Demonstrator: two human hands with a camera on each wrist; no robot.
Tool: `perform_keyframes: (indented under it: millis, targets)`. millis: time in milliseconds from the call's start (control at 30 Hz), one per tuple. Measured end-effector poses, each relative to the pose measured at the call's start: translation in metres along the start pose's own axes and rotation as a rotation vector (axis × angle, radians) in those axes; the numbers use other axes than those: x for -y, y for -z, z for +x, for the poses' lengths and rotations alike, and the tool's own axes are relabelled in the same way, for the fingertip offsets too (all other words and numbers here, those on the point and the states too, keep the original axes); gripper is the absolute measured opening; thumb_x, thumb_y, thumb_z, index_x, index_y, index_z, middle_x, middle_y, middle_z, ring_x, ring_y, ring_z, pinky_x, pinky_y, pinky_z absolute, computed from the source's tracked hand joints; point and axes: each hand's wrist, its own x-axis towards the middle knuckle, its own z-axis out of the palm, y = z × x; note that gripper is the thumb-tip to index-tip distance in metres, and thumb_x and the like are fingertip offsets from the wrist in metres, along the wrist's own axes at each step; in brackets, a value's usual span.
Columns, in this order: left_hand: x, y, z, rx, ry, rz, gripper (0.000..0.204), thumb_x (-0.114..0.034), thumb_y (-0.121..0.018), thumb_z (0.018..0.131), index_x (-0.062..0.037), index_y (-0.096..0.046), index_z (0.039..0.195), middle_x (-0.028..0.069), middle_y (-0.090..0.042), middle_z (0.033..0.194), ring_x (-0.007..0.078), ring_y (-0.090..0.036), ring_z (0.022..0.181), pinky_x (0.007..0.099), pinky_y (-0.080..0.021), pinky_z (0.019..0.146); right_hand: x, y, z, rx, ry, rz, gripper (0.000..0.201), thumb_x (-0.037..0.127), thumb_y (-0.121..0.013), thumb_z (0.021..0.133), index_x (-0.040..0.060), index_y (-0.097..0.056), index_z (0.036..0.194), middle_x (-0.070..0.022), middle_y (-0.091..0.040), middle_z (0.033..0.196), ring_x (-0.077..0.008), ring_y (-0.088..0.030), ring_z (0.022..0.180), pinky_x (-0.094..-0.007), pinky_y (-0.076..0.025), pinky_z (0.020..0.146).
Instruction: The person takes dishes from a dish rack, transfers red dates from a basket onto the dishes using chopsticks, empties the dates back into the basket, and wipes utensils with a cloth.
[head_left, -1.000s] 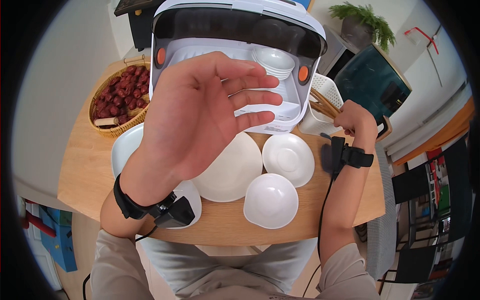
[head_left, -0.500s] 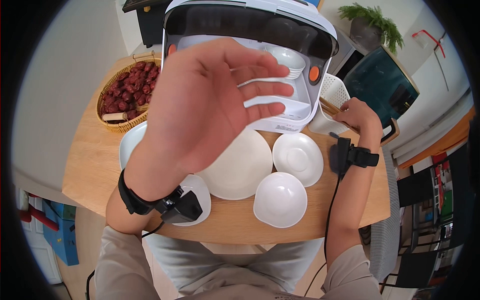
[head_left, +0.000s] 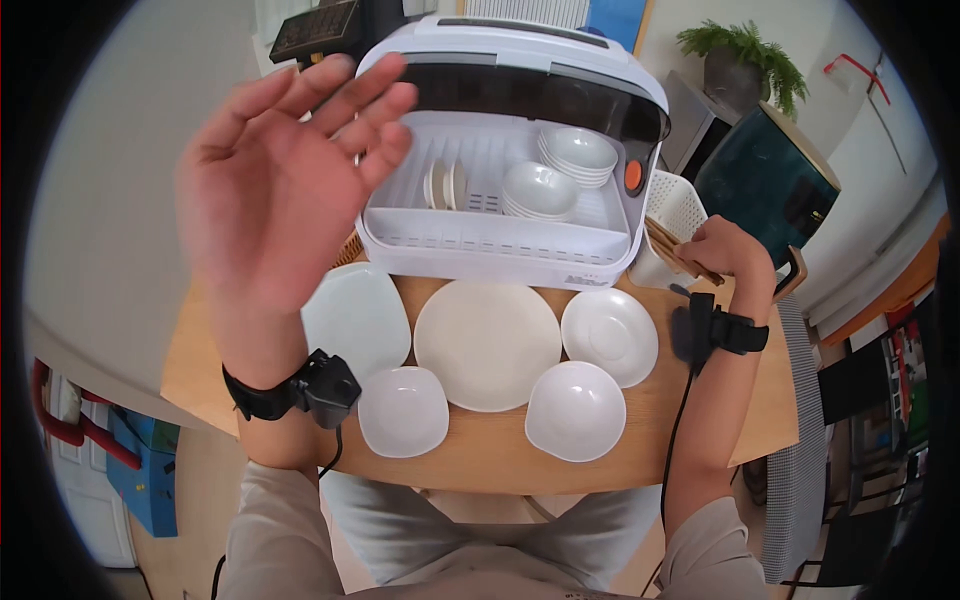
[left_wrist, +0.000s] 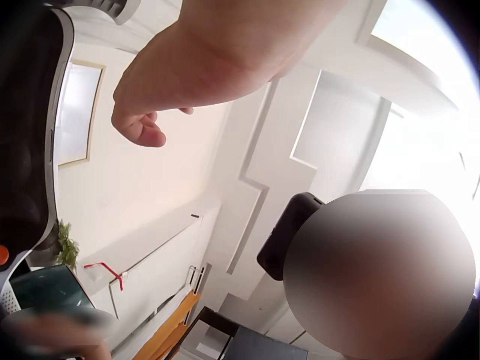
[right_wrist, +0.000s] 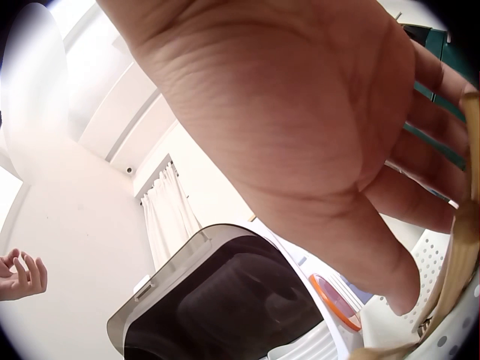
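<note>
My left hand (head_left: pixel 290 190) is raised at the left, palm up with relaxed, spread fingers and nothing in it. It partly covers the left side of a white dish box (head_left: pixel 430 262) with a dark see-through lid. Over at the right, my right hand (head_left: pixel 735 245) grips brown wooden utensils (head_left: pixel 662 238) at the mouth of a white perforated holder (head_left: pixel 683 193). From the right wrist, the thumb and fingers lie either side of the tan wood (right_wrist: pixel 459 255). Stacked white bowls (head_left: pixel 580 150) and small upright dishes (head_left: pixel 445 187) stand inside the box.
Before the box lie a round cream plate (head_left: pixel 487 345), a pale squarish plate (head_left: pixel 360 315), a saucer (head_left: pixel 610 338) and two white bowls (head_left: pixel 403 412). A dark green appliance (head_left: pixel 765 185) stands beyond the holder. A wicker basket (head_left: pixel 350 248) is mostly hidden behind my left hand.
My left hand has swung up and to the left, uncovering the box's inside and the plates. My right hand stays at the holder with the utensils. The head view has shifted.
</note>
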Motion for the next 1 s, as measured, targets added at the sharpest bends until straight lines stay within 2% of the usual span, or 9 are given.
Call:
perform_keyframes:
  millis: [100, 167, 300, 533, 633, 700, 800, 933, 1000]
  targets:
    - [-0.017, -0.002, -0.005, 0.034, -0.083, 0.034, 0.034, -0.017, -0.047, 0.095, 0.0100, -0.049, 0.115, 0.0281, -0.040, 0.136, 0.0344, -0.045, 0.121, 0.0411, -0.039, 0.101, 0.000, 0.000, 0.000, -0.015, 0.001, -0.045, 0.032, 0.027, -0.065, 0.078, -0.0048, -0.072, 0.075, -0.0103, -0.060, 0.054, -0.0191, -0.058, 0.047, -0.0319, -0.047, 0.053]
    - [-0.025, 0.000, -0.008, 0.008, -0.196, 0.086, 0.033, -0.016, -0.047, 0.095, 0.0107, -0.049, 0.114, 0.0269, -0.043, 0.133, 0.0329, -0.045, 0.118, 0.0398, -0.039, 0.102, -0.002, -0.005, 0.000, -0.148, 0.023, -0.045, 0.031, 0.025, -0.063, 0.079, -0.0051, -0.071, 0.077, -0.0118, -0.063, 0.060, -0.0207, -0.061, 0.051, -0.0326, -0.048, 0.055]
    - [-0.029, -0.001, -0.009, 0.092, -0.183, 0.104, 0.031, -0.015, -0.046, 0.094, 0.0105, -0.050, 0.111, 0.0235, -0.045, 0.123, 0.0289, -0.044, 0.110, 0.0379, -0.039, 0.096, 0.012, -0.002, -0.011, -0.132, 0.004, -0.041, 0.031, 0.023, -0.061, 0.083, -0.0054, -0.071, 0.078, -0.0124, -0.064, 0.062, -0.0211, -0.062, 0.053, -0.0338, -0.048, 0.054]
    - [-0.027, -0.017, -0.014, 0.072, -0.193, 0.122, 0.027, -0.015, -0.047, 0.094, 0.0088, -0.050, 0.106, 0.0207, -0.044, 0.119, 0.0263, -0.042, 0.103, 0.0355, -0.038, 0.091, 0.021, 0.003, -0.017, -0.079, 0.017, -0.005, 0.034, 0.027, -0.062, 0.085, -0.0053, -0.071, 0.078, -0.0117, -0.063, 0.059, -0.0193, -0.059, 0.048, -0.0331, -0.046, 0.050]
    - [-0.033, -0.024, -0.018, 0.039, -0.262, 0.209, 0.019, -0.014, -0.047, 0.093, 0.0040, -0.051, 0.097, 0.0142, -0.046, 0.105, 0.0230, -0.041, 0.096, 0.0339, -0.037, 0.085, 0.022, 0.003, -0.019, -0.055, 0.034, -0.003, 0.033, 0.028, -0.063, 0.085, -0.0037, -0.072, 0.085, -0.0119, -0.064, 0.062, -0.0184, -0.059, 0.049, -0.0325, -0.046, 0.050]
    - [-0.039, -0.024, -0.021, 0.070, -0.330, 0.279, 0.013, -0.013, -0.046, 0.093, -0.0034, -0.047, 0.084, 0.0062, -0.044, 0.082, 0.0182, -0.039, 0.083, 0.0312, -0.035, 0.076, 0.022, 0.002, -0.020, -0.041, 0.073, 0.035, 0.034, 0.029, -0.064, 0.085, -0.0004, -0.072, 0.100, -0.0120, -0.067, 0.070, -0.0179, -0.060, 0.051, -0.0315, -0.046, 0.050]
    - [-0.050, -0.019, -0.025, 0.132, -0.337, 0.290, 0.017, -0.011, -0.044, 0.094, -0.0080, -0.043, 0.077, 0.0008, -0.039, 0.068, 0.0143, -0.035, 0.072, 0.0289, -0.031, 0.068, 0.031, 0.006, -0.027, -0.004, 0.049, 0.031, 0.039, 0.029, -0.064, 0.085, 0.0031, -0.068, 0.114, -0.0118, -0.070, 0.080, -0.0177, -0.061, 0.054, -0.0311, -0.047, 0.050]
    - [-0.044, -0.028, -0.025, 0.106, -0.363, 0.364, 0.020, -0.011, -0.043, 0.095, -0.0091, -0.041, 0.075, -0.0004, -0.039, 0.062, 0.0125, -0.035, 0.068, 0.0277, -0.030, 0.066, 0.030, 0.010, -0.034, 0.024, 0.079, 0.044, 0.045, 0.030, -0.064, 0.085, 0.0023, -0.064, 0.121, -0.0116, -0.070, 0.084, -0.0175, -0.063, 0.058, -0.0308, -0.048, 0.051]
    - [-0.039, -0.031, -0.025, 0.142, -0.356, 0.487, 0.021, -0.012, -0.042, 0.095, -0.0097, -0.041, 0.074, 0.0000, -0.040, 0.063, 0.0125, -0.035, 0.068, 0.0272, -0.031, 0.066, 0.031, 0.014, -0.050, -0.124, 0.153, 0.100, 0.042, 0.024, -0.063, 0.087, -0.0013, -0.062, 0.120, -0.0120, -0.070, 0.084, -0.0179, -0.064, 0.064, -0.0314, -0.049, 0.057]
